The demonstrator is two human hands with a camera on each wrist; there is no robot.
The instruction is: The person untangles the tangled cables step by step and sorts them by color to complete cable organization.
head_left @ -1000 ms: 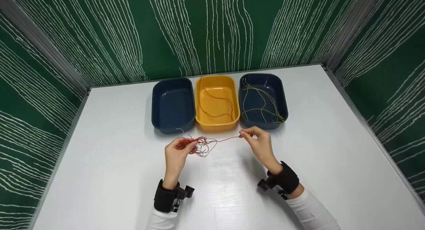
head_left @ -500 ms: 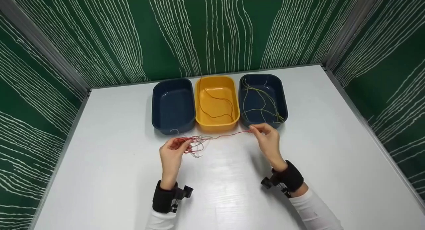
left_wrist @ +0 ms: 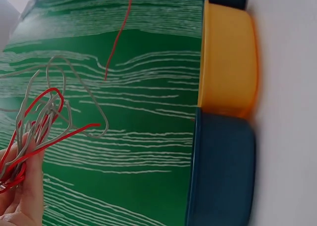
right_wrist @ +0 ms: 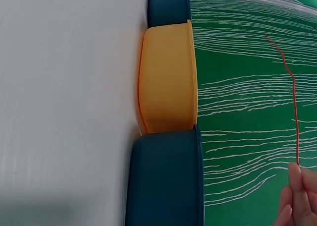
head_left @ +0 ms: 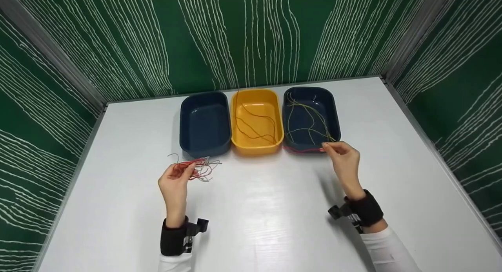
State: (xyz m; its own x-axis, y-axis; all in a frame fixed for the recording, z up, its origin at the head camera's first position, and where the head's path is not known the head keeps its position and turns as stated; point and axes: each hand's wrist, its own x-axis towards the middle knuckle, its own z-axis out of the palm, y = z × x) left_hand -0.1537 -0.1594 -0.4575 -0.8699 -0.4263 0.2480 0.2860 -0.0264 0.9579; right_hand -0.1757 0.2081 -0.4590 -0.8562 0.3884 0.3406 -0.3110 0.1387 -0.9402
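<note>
A tangled bundle of red and grey wires [head_left: 200, 164] is held between the thumb and fingers of my left hand [head_left: 173, 187], in front of the left blue bin. In the left wrist view the bundle [left_wrist: 42, 122] shows its loops and loose ends. My right hand [head_left: 346, 166] pinches one end of a single red wire [head_left: 302, 150] before the right blue bin. That wire stretches left, its free end near the yellow bin's front corner and apart from the bundle. The right wrist view shows the red wire [right_wrist: 295, 107] rising from the fingertips.
Three bins stand side by side at the table's back: a blue bin [head_left: 206, 151] on the left, a yellow bin [head_left: 257, 149] holding thin orange-looking wires, and a right blue bin [head_left: 333, 107] with several yellow-green wires. Green, white-streaked walls [head_left: 188, 68] enclose the white table [head_left: 251, 225].
The hands have moved apart, left hand leftward and right hand rightward. The red wire that ran between them has come out of the bundle and now trails from the right hand alone.
</note>
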